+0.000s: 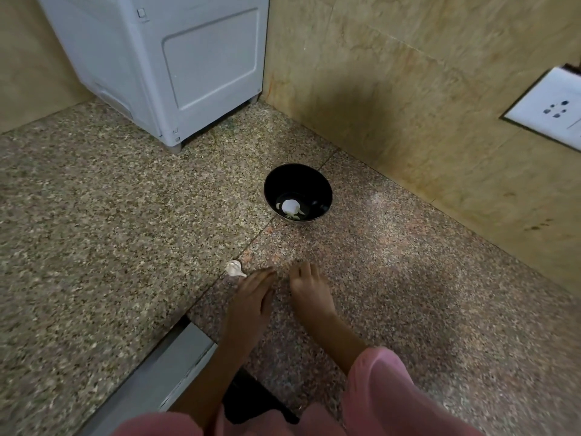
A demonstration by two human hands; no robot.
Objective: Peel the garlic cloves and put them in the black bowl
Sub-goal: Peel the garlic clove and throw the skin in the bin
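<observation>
A black bowl (298, 187) stands on the speckled granite counter (110, 215), with a white peeled garlic piece (290, 206) and pale bits in its bottom. Nearer me, a whitish garlic clove with papery skin (235, 268) lies on the counter. My left hand (251, 297) rests flat on the stone, fingers straight, its fingertips just right of that clove. My right hand (308, 294) lies flat beside it, fingers straight and holding nothing. Both hands are well short of the bowl.
A white appliance (163, 67) stands at the back left corner. A beige tiled wall (424, 89) runs along the right, carrying a white socket plate (550, 111). A metal channel (163, 372) borders the counter near my left forearm. Pink sleeves show at the bottom.
</observation>
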